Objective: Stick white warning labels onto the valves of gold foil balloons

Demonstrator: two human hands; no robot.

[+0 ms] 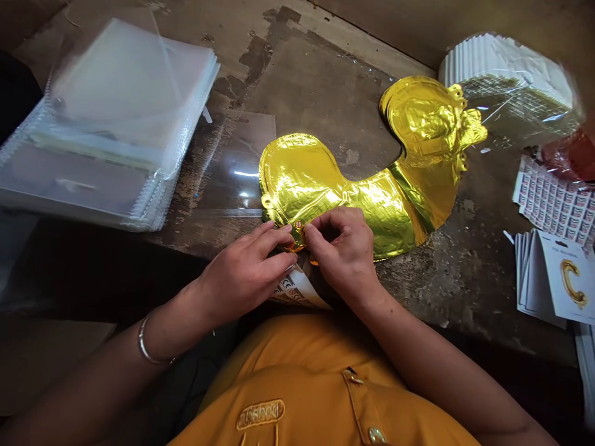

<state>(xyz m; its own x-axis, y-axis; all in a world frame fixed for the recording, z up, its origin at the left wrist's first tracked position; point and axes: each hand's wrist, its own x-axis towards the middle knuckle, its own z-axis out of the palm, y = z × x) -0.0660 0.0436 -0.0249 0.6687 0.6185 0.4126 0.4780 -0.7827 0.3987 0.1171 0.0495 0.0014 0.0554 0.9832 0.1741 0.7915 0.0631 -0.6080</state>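
The fingers [275, 238] of both hands nip the lower left edge of a flat gold foil balloon [385, 204], though the tips are partly hidden, so it is hard to say how tight they press. The left hand [232, 272] comes in from one side and the right hand [344, 251] from the other, with the tips close together by a little round sticker [298, 225] on the foil. Nearest of all is an orange top [302, 396] with a stitched patch [260, 414] on its front, and a thin silver bangle [141, 339] goes round the left wrist. Just under the hands, a strip of stickers [292, 288] curls at the edge of the worn brown table [307, 87]. The balloon lies on the table and bends in a big curve, with its far end up and to the right. On the right side are folded white cards [574, 279], and the top one shows a gold C. Just past them is a sheet of tiny stickers [553, 198]. On the left side there is a pile of clear bags [125, 99], and one flat clear sheet [237, 145] lies between that pile and the balloon. Next to the tiny stickers sits a red thing [571, 155], and farthest back is a white pack [506, 68] in clear wrap, close to the balloon's far end
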